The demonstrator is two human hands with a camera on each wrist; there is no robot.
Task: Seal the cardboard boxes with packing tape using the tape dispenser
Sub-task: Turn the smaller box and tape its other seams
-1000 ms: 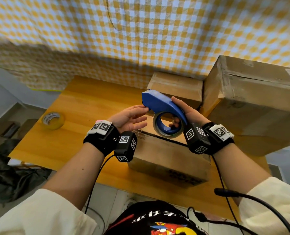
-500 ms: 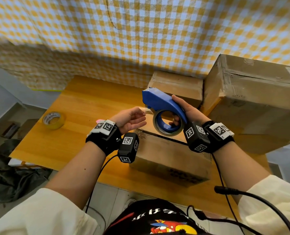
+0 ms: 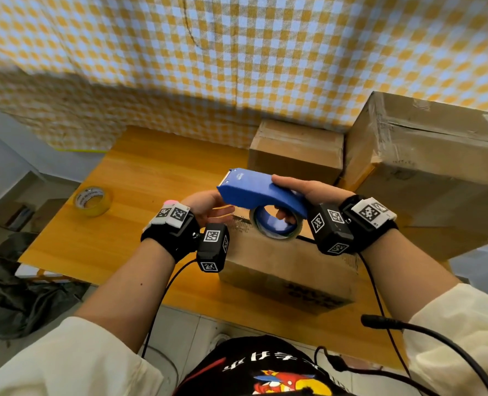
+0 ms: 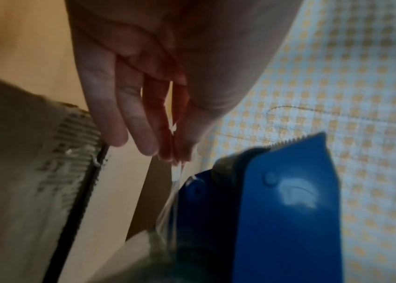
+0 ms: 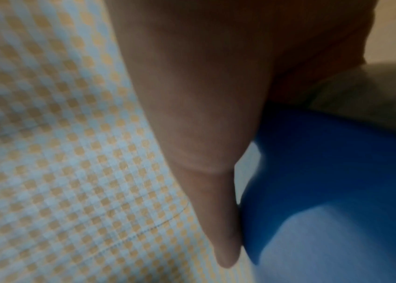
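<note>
Two hands meet at the blue tape dispenser (image 3: 261, 190): the right hand (image 3: 308, 192) has its grip wrapped round the handle, while the left hand (image 3: 208, 205) pinches the clear tape end (image 4: 176, 172) between thumb and fingertips just under the nose. Since a second ago the dispenser has tilted flatter and the loose end has been caught, so taping can likely start. Directly beneath the grip sits the open cardboard box (image 3: 288, 270) on the table (image 3: 151, 178), with a spare tape roll (image 3: 93, 201) far left.
</note>
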